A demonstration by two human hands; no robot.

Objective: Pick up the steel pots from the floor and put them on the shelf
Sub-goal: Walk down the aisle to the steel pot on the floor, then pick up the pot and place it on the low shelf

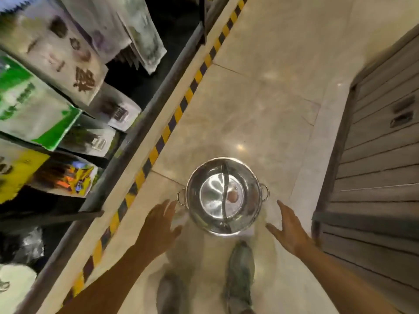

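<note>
A round steel pot with a centre divider and two small ring handles stands on the pale tiled floor, straight below me. My left hand is spread open just left of the pot, near its left handle, not touching it. My right hand is spread open a little right of the pot, also apart from it. The shelf with its dark metal edge runs along the left.
The shelf holds several blurred packaged goods. A yellow-and-black striped strip lines the floor beside it. My two shoes stand just behind the pot. A grey slatted panel closes off the right side.
</note>
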